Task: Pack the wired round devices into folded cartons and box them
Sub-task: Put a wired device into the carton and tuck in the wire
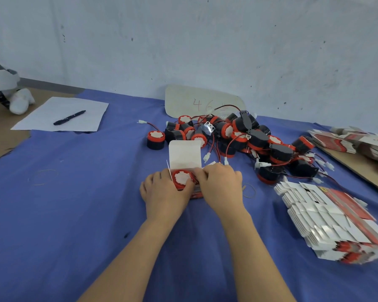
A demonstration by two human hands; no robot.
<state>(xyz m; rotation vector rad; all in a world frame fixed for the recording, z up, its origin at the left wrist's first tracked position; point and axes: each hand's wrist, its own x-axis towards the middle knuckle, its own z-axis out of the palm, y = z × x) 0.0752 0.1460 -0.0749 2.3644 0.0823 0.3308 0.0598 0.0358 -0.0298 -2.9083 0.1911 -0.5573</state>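
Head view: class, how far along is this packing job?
Done: no closed carton shows yet. In hand: left hand and right hand seat one round device in an open carton, flap up. Remaining: the pile of devices and the stack of flat cartons.

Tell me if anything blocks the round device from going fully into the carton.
Nothing visible does. The round device sits in the carton mouth, flap upright behind it, between the left hand and right hand.
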